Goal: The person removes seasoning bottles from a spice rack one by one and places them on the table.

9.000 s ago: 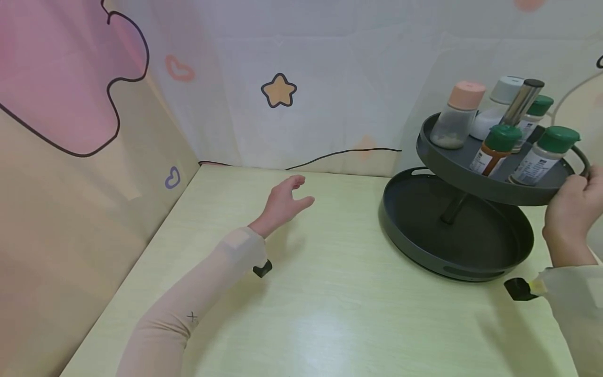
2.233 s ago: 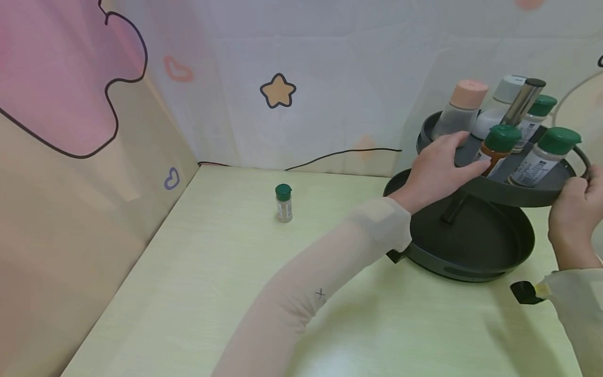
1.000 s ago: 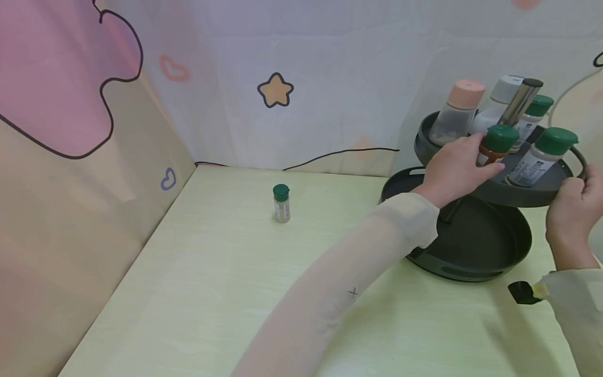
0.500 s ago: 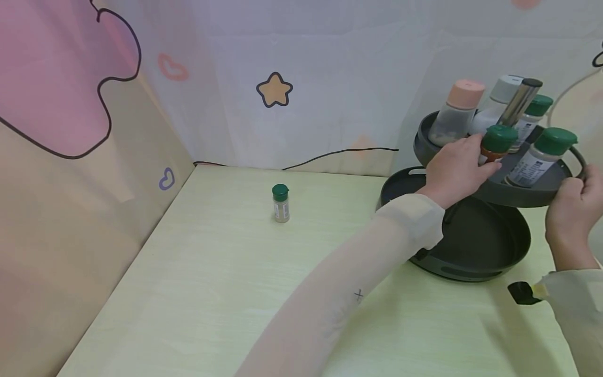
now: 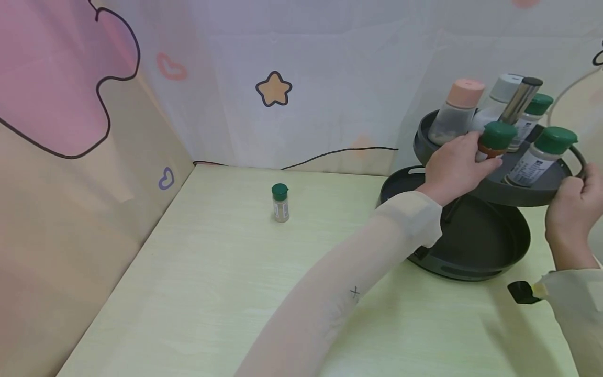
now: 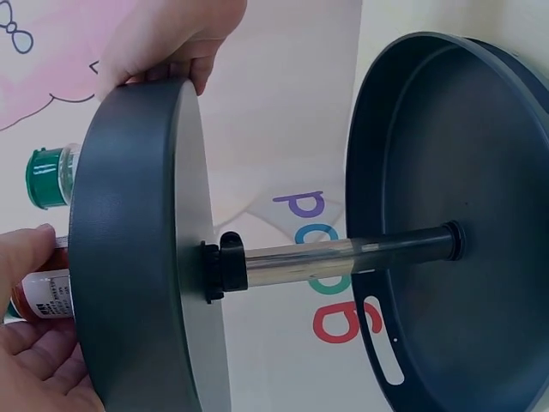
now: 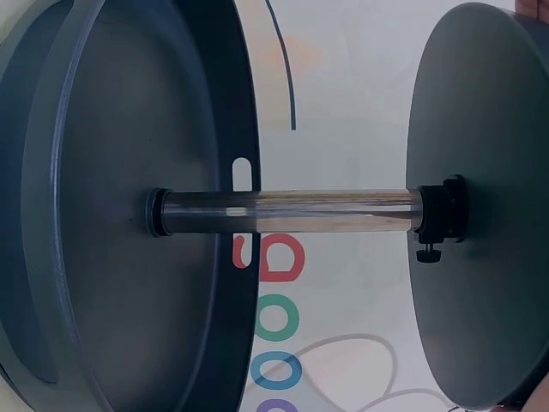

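Since about two seconds ago, the left hand has been shifted slightly rightward onto the clear bottle with a green cap and reddish-brown contents, which appears raised very slightly; the right hand has been kept in place. The far and left sides are closed off by a pale printed backdrop, below which a light yellow-green table is seen. At the right, a round dark-grey lower tray is set on the table, overhung by a round dark-grey upper tray carried on a shiny tubular post. The lower tray's left part is covered by the pale left sleeve. The upper tray's right rim is gripped by the right hand. Near its front, the reddish-brown bottle is clasped between the left thumb and fingers; whether its base is touching the tray cannot be told. It is crowded by a pink-capped clear bottle to the left, a partly hidden white-capped bottle and a silver cylinder with a dark top beyond, and two green-capped, white-labelled bottles to the right. Well apart, at the left, a small green-capped bottle is stood upright on the table.
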Tool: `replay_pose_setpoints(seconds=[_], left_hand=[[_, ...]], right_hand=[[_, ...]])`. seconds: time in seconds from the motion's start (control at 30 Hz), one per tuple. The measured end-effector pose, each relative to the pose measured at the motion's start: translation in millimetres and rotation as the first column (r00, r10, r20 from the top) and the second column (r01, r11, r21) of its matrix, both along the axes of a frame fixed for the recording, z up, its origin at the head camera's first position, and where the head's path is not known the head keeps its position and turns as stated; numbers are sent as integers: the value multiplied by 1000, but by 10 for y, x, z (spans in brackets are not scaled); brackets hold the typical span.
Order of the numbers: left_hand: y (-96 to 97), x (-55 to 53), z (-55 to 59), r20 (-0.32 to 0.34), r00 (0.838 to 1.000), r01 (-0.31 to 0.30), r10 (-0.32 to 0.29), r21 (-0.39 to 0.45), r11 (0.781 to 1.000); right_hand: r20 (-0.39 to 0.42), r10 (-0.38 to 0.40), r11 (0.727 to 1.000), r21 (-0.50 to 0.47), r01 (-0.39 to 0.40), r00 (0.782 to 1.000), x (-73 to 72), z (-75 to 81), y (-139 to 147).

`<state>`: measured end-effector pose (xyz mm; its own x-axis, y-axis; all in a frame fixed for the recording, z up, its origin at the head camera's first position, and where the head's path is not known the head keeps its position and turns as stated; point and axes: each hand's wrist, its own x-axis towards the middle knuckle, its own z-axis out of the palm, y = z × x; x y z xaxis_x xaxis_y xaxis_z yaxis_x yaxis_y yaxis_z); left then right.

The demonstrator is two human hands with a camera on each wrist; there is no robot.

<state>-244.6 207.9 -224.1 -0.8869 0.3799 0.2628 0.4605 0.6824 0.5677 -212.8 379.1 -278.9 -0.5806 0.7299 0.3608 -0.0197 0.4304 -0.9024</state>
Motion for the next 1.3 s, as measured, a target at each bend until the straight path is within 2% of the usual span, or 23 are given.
replay_pose_setpoints(seconds=[0.47, 0.6, 0.73, 0.83, 1.07, 1.3], left_hand=[[-33, -23, 6, 70, 997, 22, -33, 145, 989], [-54, -41, 10, 111, 992, 37, -64, 231, 972], [-85, -56, 15, 155, 981, 55, -113, 338, 940], [-106, -61, 14, 168, 977, 59, -133, 388, 920], [-114, -79, 9, 170, 975, 57, -143, 431, 901], [-124, -116, 16, 136, 980, 71, -146, 444, 893]], right_hand=[[11, 2, 1000, -13, -2, 1000, -3, 8, 1], [8, 1, 1000, -12, -1, 1000, -1, 11, 0], [9, -1, 1000, -10, 1, 1000, 0, 8, 4], [10, -2, 1000, -6, 2, 1000, 1, 5, 4], [11, 1, 1000, -2, -1, 1000, 2, 0, 5], [2, 0, 1000, -11, 0, 1000, -3, 4, 3]])
